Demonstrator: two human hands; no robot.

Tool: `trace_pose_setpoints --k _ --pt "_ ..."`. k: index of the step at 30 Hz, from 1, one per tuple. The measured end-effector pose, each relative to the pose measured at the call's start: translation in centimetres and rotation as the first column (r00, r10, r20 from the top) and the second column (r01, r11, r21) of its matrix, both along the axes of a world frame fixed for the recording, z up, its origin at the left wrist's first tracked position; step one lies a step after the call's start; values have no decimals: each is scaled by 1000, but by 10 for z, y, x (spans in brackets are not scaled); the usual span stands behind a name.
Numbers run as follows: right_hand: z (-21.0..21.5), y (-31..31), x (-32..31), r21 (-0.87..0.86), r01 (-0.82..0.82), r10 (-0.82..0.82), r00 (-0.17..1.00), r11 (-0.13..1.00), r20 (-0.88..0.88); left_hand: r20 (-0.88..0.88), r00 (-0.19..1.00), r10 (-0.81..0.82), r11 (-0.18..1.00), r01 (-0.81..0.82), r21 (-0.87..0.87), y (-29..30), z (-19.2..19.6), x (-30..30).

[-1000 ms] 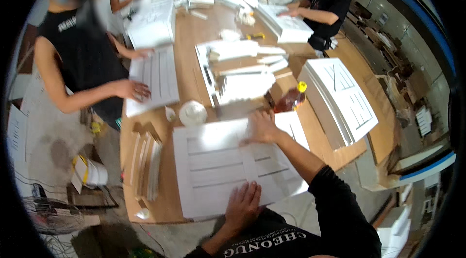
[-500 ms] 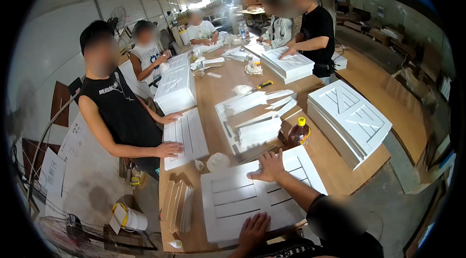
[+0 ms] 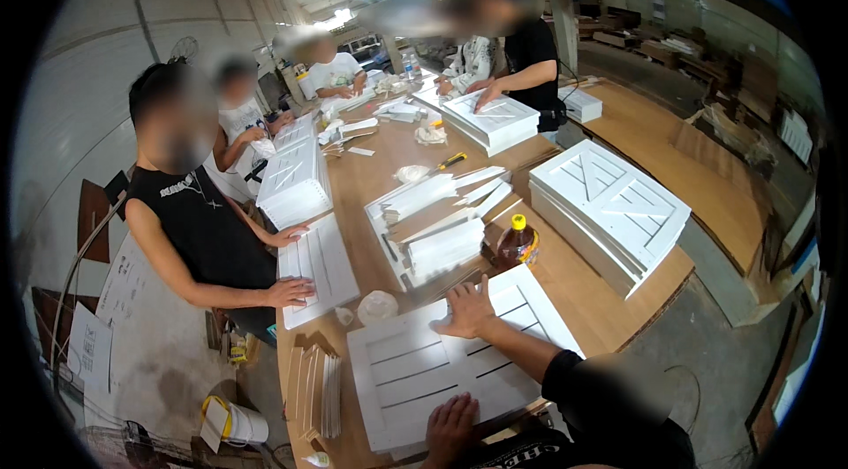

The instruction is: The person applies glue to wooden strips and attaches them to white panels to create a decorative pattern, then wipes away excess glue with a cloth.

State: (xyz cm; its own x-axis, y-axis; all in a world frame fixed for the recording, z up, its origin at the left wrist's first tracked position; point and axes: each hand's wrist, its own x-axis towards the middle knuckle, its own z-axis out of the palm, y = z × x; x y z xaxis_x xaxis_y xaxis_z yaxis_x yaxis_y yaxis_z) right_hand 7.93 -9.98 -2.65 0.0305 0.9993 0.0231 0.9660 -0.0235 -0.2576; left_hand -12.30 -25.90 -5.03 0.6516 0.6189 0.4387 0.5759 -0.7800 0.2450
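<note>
A white slatted panel [image 3: 397, 354] with dark grooves lies flat at the table's near edge. Across its far middle, my right hand [image 3: 468, 310] rests with the thumb and fingers spread. My left hand [image 3: 452, 423] lies on the panel's near edge, fingers stretched out over the surface. Neither hand grips anything. Just beyond the panel stands a brown bottle with a yellow cap [image 3: 518, 244]. A round white wad [image 3: 377, 307] sits by the panel's far left corner. Thin strips [image 3: 316, 389] are bundled upright to its left.
A stack of white panels [image 3: 609, 213] stands at the right. White strips [image 3: 442, 244] lie in a shallow tray mid-table, near a yellow-and-black knife [image 3: 452, 161]. A co-worker [image 3: 199, 230] at the left presses another panel [image 3: 320, 270]. Others work farther along. A bucket [image 3: 243, 423] stands on the floor.
The whole view has shifted, so the table appears farther left and slightly higher. Both my hands stay in about the same places on the panel.
</note>
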Motion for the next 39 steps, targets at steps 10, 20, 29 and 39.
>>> trace_pose_setpoints --k 10,20,29,39 --pt "11 -6 -5 97 25 -19 998 995 -57 -36 999 -39 998 38 -40 -3 8 -6" --pt "-20 7 1 143 -70 107 957 987 -270 23 999 -29 992 31 -120 0 9 -9" --pt "21 0 53 -241 -229 206 972 943 -117 33 996 -88 965 93 -245 8 24 12" --pt "28 45 39 -549 -148 159 987 822 -28 -23 996 -88 941 76 -331 11 13 11"
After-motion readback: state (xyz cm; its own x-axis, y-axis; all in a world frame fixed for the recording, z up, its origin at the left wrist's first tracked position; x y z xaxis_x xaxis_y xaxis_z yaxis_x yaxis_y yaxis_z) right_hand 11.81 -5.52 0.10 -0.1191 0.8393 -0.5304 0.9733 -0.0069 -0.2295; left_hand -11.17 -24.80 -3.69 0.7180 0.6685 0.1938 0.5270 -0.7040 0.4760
